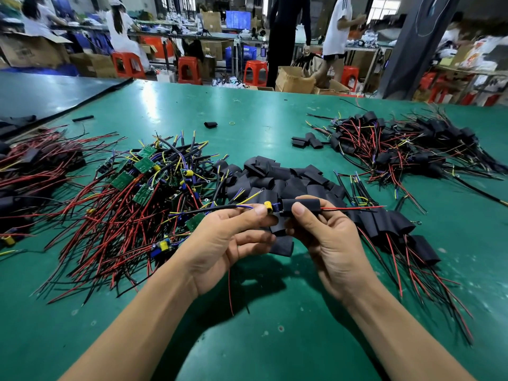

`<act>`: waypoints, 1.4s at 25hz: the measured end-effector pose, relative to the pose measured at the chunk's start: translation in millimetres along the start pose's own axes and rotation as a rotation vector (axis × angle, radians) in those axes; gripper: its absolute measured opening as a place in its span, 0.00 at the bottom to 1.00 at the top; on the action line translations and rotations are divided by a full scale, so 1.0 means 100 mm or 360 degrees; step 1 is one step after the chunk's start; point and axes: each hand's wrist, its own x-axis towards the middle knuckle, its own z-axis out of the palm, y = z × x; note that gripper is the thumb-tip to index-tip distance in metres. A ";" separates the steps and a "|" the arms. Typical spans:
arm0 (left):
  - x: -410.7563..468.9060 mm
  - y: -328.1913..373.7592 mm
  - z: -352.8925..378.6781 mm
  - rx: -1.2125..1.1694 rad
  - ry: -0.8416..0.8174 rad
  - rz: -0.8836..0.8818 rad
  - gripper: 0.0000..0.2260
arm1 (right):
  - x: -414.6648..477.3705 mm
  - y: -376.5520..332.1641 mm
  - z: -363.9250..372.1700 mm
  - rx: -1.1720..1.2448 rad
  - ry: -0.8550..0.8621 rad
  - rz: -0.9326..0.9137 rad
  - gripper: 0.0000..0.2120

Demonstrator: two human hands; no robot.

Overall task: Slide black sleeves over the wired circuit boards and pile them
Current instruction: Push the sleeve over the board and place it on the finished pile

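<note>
The step in hand is the sleeving itself, judged about half done. Just on the near side of the heap of loose sleeves [275, 177], and raised off the green table [261, 116], the two hands meet over one unit. The left hand [228, 243] pinches the wired circuit board [268, 207] at its yellow-capacitor end between thumb and fingertips, with its yellow, blue and black leads trailing off away from the heap's left edge. The right hand [332, 243] has thumb and fingers curled round a black sleeve [303, 206], and the board's red wire [354, 208] already pokes out of the sleeve's far mouth. The capacitor end is not yet covered, so the board appears only partly inside.

The next move likely calls for holding the board steady and drawing the sleeve over the capacitor end without snagging the leads, then laying the unit with the finished ones.

Left of the heap lies the tangle of bare boards [143, 185]. Beyond it to the right sits the pile of sleeved boards [398, 149], and more sleeved units [398, 224] lie at its near right.
</note>
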 end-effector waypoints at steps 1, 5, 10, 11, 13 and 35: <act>0.00 0.00 -0.01 -0.0003 0.0002 -0.0001 0.16 | 0.00 0.00 0.00 0.0002 0.0002 0.0000 0.12; 0.01 0.00 -0.03 -0.0013 0.0012 -0.0008 0.15 | -0.01 0.02 0.02 0.0005 0.0016 0.0067 0.13; 0.02 0.01 -0.06 -0.0011 -0.0001 0.0016 0.19 | -0.02 0.00 0.03 0.0004 -0.0014 0.0147 0.16; 0.01 0.00 -0.06 0.0004 -0.0002 0.0030 0.19 | -0.02 0.00 0.04 0.0036 -0.0025 0.0169 0.15; 0.01 0.00 -0.06 0.0049 -0.0013 0.0071 0.19 | -0.03 -0.01 0.05 0.0114 -0.0044 0.0235 0.10; -0.06 -0.01 0.04 0.0424 0.0032 0.0463 0.12 | -0.03 -0.04 0.05 0.0353 -0.0052 0.0339 0.12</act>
